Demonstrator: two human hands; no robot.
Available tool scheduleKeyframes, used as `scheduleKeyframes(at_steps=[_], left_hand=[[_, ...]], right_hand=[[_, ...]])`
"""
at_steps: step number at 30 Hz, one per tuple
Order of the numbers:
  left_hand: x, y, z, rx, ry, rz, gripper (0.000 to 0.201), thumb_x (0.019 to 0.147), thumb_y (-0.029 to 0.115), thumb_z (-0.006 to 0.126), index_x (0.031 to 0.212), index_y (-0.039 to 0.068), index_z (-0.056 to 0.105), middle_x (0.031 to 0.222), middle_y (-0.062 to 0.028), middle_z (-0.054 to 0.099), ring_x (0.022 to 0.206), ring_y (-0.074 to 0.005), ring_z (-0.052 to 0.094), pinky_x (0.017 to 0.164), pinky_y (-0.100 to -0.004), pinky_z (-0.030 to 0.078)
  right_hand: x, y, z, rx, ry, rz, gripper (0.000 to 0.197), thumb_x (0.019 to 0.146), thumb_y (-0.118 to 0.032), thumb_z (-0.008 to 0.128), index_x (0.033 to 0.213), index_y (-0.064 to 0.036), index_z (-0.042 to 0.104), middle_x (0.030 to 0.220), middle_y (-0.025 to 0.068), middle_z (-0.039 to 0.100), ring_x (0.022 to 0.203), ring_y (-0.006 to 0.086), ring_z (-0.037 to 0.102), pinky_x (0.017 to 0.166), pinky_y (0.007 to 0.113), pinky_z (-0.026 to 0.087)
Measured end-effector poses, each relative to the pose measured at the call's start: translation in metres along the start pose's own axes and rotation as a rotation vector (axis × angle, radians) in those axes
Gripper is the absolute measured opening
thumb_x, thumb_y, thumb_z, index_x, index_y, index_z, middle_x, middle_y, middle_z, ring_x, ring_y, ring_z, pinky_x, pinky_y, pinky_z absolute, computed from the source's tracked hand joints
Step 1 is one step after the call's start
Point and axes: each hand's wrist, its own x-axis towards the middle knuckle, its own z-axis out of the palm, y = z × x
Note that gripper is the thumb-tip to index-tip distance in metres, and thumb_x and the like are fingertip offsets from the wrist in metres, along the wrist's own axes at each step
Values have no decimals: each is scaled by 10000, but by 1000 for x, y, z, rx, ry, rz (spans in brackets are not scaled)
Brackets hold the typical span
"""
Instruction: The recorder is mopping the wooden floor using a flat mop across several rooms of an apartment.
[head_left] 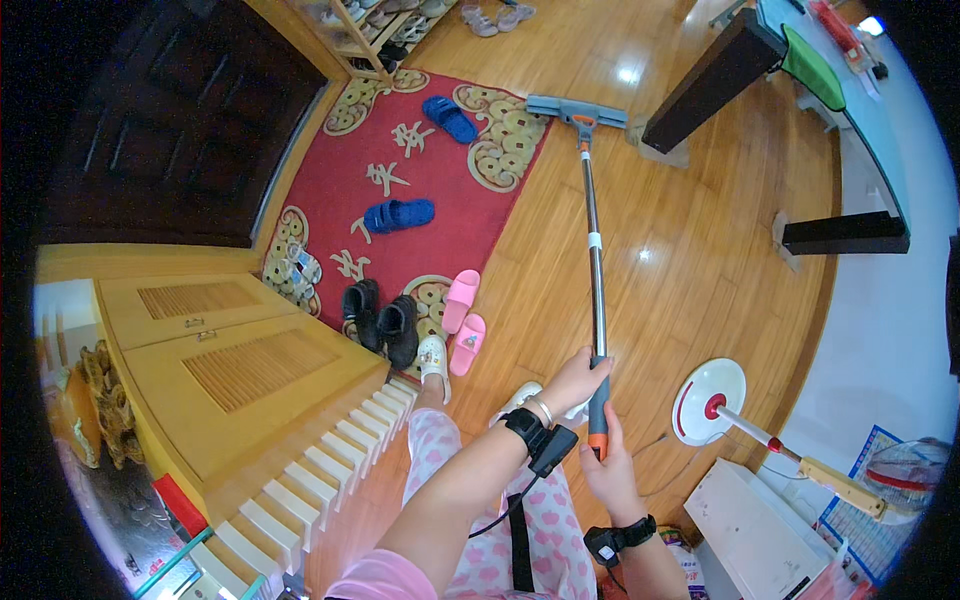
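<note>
A long mop (pixel 597 270) with a silver pole stretches away from me across the wooden floor. Its wide grey head (pixel 577 110) with orange parts rests on the floor, one end at the edge of the red doormat (pixel 470 215). My left hand (pixel 576 384) is closed around the upper part of the dark grey grip. Lower down, by the orange end of the grip, my right hand (pixel 612 475) is closed on the same mop. Dark devices are strapped to both of my wrists.
Blue slippers (pixel 400 215), black shoes (pixel 398 330) and pink slippers (pixel 460 302) lie on or beside the doormat. A dark table leg (pixel 712 82) stands right of the mop head. A fan's round white base (pixel 708 402) is at right; a wooden cabinet (pixel 240 370) is at left.
</note>
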Motion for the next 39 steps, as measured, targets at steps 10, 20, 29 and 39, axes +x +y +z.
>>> scheduleKeyframes(at_steps=[10,20,29,39], left_hand=[[-17,-18,3,147,-26,-41,430,903,390,523,950,-36,491,826,-146,574,732,-214,556,654,-336,456],[0,19,11,209,-81,-61,402,902,359,512,944,-40,480,808,-152,564,732,-225,566,651,-359,455],[42,34,4,197,-24,8,380,908,353,503,935,-25,480,776,-129,555,707,-219,567,635,-353,454],[184,161,-68,258,-55,77,460,900,418,505,997,-32,501,831,-151,609,760,-236,601,698,-357,471]], right_hand=[[-26,12,12,72,-39,90,648,855,-71,529,1430,-110,232,802,88,576,583,149,563,535,278,456],[4,35,16,475,154,211,607,845,-21,555,1387,-1,284,1022,79,527,731,74,524,610,205,451],[48,3,4,479,226,85,531,858,-6,543,1353,19,351,1109,84,519,829,88,518,707,217,462],[215,-103,-44,536,208,110,505,857,-18,542,1333,-19,376,896,18,538,685,45,481,590,198,422]])
